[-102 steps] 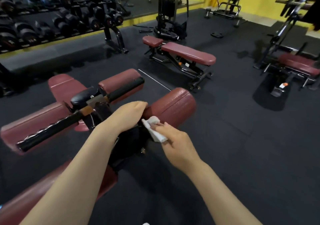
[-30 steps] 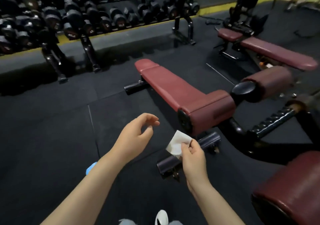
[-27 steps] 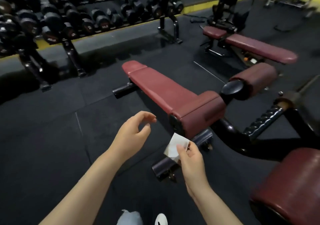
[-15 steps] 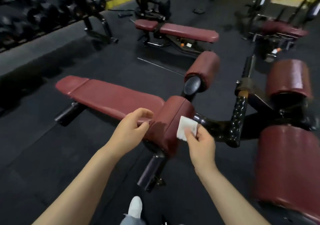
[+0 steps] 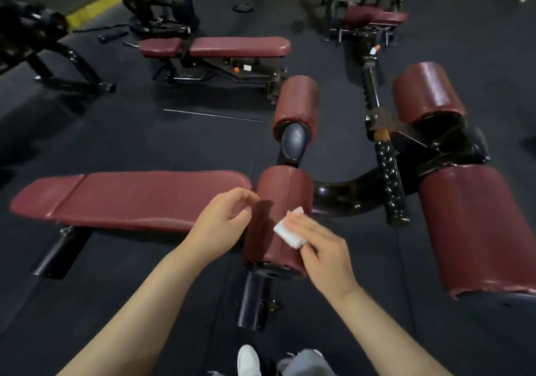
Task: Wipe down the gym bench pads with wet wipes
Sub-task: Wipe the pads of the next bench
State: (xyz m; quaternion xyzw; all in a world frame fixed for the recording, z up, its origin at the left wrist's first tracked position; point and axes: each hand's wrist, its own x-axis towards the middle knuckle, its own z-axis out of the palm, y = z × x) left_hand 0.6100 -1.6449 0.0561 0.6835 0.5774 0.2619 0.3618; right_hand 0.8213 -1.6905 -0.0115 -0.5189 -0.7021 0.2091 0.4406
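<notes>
The dark red bench has a long flat pad (image 5: 130,195) on the left and a short roller pad (image 5: 278,190) at its near end. My right hand (image 5: 324,254) presses a folded white wet wipe (image 5: 285,229) against the right side of that roller pad, fingers laid flat over the wipe. My left hand (image 5: 220,225) hovers at the roller's left side with loosely curled fingers and holds nothing. A darker patch shows on the roller beside the wipe.
A second roller (image 5: 295,100) stands just beyond; two bigger rollers (image 5: 470,225) (image 5: 426,91) sit to the right, past a black knurled handle (image 5: 388,172). Another red bench (image 5: 237,46) stands farther back. My white shoe (image 5: 248,359) is on the black rubber floor below.
I have moved round to the bench's end. The right hand brought the wipe from the air onto the near roller pad; the left hand came up beside the roller.
</notes>
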